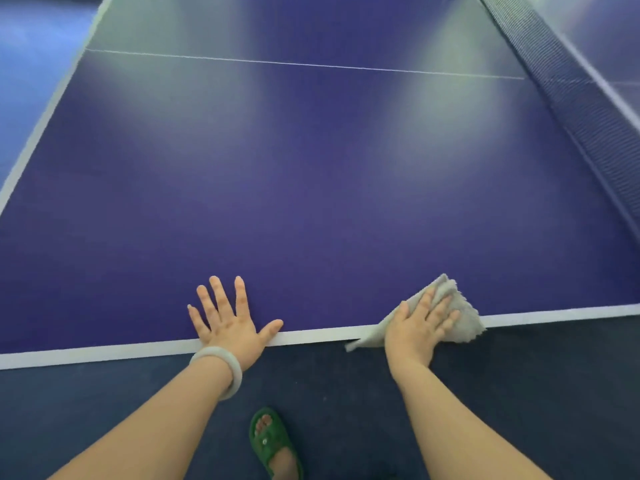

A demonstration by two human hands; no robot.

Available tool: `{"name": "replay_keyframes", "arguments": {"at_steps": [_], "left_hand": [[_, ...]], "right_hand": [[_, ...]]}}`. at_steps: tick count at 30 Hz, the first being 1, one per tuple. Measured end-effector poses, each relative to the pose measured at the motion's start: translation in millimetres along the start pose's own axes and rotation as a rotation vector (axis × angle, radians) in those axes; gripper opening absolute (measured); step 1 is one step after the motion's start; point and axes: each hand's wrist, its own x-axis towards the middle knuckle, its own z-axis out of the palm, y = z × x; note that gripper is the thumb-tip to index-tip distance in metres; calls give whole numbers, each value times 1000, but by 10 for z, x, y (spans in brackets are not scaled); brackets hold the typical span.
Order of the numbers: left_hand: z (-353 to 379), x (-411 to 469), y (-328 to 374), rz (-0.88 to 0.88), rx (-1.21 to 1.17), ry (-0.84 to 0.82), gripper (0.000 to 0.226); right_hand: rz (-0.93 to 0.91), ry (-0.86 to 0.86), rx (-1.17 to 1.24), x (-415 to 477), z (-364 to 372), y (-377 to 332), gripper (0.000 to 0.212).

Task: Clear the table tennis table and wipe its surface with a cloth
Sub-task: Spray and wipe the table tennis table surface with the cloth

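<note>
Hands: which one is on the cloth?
The right hand presses the grey cloth on the table tennis table's edge; the left hand, wearing a bangle, lies flat with no cloth.

— What sort of place?
— A table tennis hall, I reckon: I see a blue worktop (311, 202) with white lines, a net (571, 109) across it, blue sports flooring (346, 393) underneath.

At lower centre, the left hand (230, 327) lies flat on the table (311, 202); lower right, the right hand (420, 327) presses a cloth (460, 317) at its white edge.
</note>
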Motion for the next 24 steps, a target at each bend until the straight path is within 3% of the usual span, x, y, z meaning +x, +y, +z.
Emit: {"name": "replay_keyframes", "arguments": {"at_steps": [3, 7, 9, 13, 16, 20, 24], "left_hand": [[-5, 3, 2, -5, 25, -4, 105], [-49, -4, 22, -25, 61, -22, 106], [-80, -12, 45, -42, 85, -39, 107], [-149, -88, 180, -100, 72, -1, 102], [-116, -269, 440, -88, 25, 10, 85], [73, -745, 989, 133, 62, 0, 60], [281, -1270, 1671, 309, -130, -29, 44]], "right_hand": [[-173, -5, -13, -285, 170, -135, 63], [-587, -64, -349, -438, 140, 36, 59], [-716, -112, -345, -366, -27, 177, 67], [-484, -262, 56, -197, -441, 374, 66], [-381, -372, 93, -85, -656, 617, 38], [-190, -516, 120, 57, -946, 1069, 19], [-162, -559, 137, 198, -1321, 1615, 14]]}}
